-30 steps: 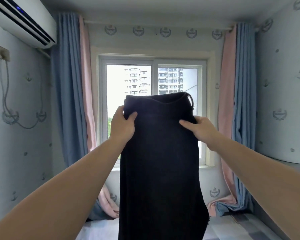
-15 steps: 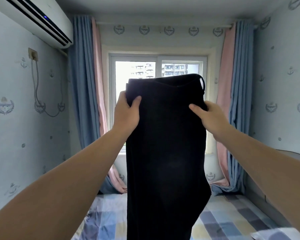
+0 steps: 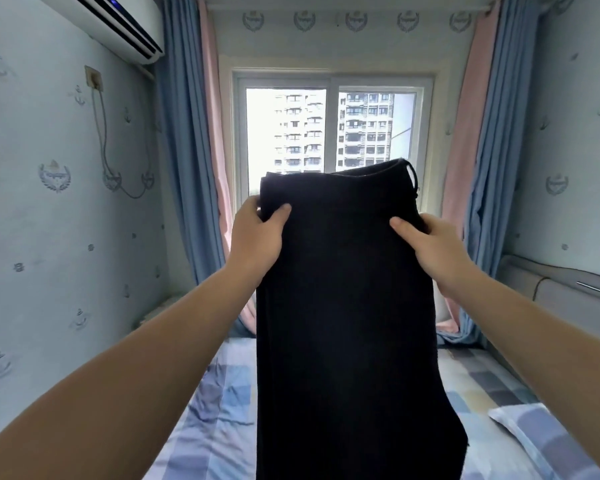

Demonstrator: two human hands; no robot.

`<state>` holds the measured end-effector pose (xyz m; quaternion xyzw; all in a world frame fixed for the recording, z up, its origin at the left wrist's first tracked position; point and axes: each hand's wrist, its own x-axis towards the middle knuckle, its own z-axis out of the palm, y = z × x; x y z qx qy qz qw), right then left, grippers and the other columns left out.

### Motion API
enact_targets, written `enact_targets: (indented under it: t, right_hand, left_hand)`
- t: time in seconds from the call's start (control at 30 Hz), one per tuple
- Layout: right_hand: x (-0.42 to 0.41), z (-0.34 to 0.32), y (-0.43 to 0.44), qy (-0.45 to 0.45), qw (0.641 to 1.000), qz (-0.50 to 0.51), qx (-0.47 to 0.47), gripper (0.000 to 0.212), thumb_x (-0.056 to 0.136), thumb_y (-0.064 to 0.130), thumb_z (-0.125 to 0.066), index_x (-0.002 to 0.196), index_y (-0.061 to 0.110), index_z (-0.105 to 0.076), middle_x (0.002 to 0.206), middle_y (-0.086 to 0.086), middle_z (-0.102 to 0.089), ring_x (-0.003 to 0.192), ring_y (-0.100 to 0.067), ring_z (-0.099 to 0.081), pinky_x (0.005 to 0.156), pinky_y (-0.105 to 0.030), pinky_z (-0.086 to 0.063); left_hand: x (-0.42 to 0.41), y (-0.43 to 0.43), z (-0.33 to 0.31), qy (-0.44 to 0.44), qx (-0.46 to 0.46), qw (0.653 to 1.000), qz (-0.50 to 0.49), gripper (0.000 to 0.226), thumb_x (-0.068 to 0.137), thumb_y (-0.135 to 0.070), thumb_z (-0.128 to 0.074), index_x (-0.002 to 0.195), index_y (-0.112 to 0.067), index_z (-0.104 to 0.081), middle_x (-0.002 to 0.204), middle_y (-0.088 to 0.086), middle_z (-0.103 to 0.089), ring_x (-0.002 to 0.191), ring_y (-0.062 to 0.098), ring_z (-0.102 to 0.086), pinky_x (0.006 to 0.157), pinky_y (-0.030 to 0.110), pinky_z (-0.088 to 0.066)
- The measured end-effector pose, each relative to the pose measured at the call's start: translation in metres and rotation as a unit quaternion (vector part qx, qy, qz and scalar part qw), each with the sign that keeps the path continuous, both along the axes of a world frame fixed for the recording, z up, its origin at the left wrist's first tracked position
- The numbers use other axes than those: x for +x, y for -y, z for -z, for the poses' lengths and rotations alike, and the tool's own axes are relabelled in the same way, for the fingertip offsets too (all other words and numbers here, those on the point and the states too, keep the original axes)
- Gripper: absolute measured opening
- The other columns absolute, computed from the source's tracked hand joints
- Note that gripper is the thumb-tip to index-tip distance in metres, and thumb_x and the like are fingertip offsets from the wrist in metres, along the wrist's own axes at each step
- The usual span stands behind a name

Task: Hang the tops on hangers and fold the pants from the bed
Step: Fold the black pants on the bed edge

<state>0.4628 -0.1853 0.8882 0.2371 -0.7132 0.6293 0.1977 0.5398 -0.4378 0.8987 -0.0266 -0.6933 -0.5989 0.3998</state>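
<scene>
the left grip (image 3: 257,237) and the right grip (image 3: 426,247) are each pinching a side of the dark pants (image 3: 343,323) just under the waistband (image 3: 336,181), thumbs in front; the pants' long axis is hanging straight down from both grips toward the bed (image 3: 205,410) below, equally near either.
</scene>
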Motion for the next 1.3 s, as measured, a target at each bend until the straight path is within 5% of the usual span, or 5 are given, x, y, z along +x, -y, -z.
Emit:
enact_targets:
  t: [0.13,0.33,0.57,0.93,1.3]
  right_hand:
    - [-0.011,0.049,0.016,0.054,0.998,-0.034,0.001,0.013,0.091,0.039,-0.071,0.095,0.027,-0.069,0.088,0.018,-0.076,0.079,-0.002,-0.073,0.069,-0.020,-0.054]
    - [-0.045,0.153,0.051,0.150,0.987,-0.059,0.008,0.017,0.090,0.031,-0.074,0.101,0.017,-0.073,0.095,0.004,-0.079,0.085,-0.013,-0.075,0.066,-0.019,-0.057]
    - [-0.122,0.291,0.106,0.269,0.959,-0.058,0.072,0.020,0.090,0.033,-0.074,0.104,0.019,-0.072,0.097,0.006,-0.078,0.089,-0.011,-0.075,0.067,-0.019,-0.057]
    - [-0.338,0.499,0.227,0.387,0.911,0.029,0.142,0.024,0.090,0.040,-0.073,0.091,0.017,-0.067,0.082,0.006,-0.074,0.077,-0.012,-0.072,0.066,-0.030,-0.056]
    - [-0.530,0.748,0.324,0.418,0.884,0.080,0.193,0.033,0.092,0.041,-0.069,0.086,0.009,-0.062,0.082,-0.006,-0.068,0.077,-0.024,-0.064,0.066,-0.037,-0.048]
  left_hand:
    - [-0.005,0.015,0.051,0.040,0.033,0.999,0.005,0.026,0.096,-0.031,-0.066,0.120,-0.021,-0.062,0.109,-0.005,-0.072,0.099,0.014,-0.071,0.090,0.039,-0.058]
    - [-0.031,0.048,0.158,0.100,0.073,0.992,0.004,0.010,0.097,-0.026,-0.066,0.099,-0.035,-0.062,0.089,-0.022,-0.074,0.082,-0.005,-0.070,0.062,0.011,-0.054]
    - [-0.113,0.104,0.303,0.219,0.138,0.966,-0.009,0.006,0.096,-0.022,-0.066,0.102,-0.023,-0.066,0.099,-0.004,-0.075,0.095,0.014,-0.072,0.083,0.030,-0.057]
    - [-0.349,0.218,0.515,0.379,0.148,0.913,-0.025,0.004,0.098,-0.025,-0.064,0.097,-0.029,-0.063,0.096,-0.010,-0.072,0.084,-0.001,-0.069,0.073,0.020,-0.051]
    - [-0.545,0.310,0.763,0.469,0.088,0.878,-0.043,0.019,0.097,-0.034,-0.064,0.107,-0.018,-0.062,0.099,-0.003,-0.067,0.091,0.016,-0.064,0.079,0.035,-0.052]
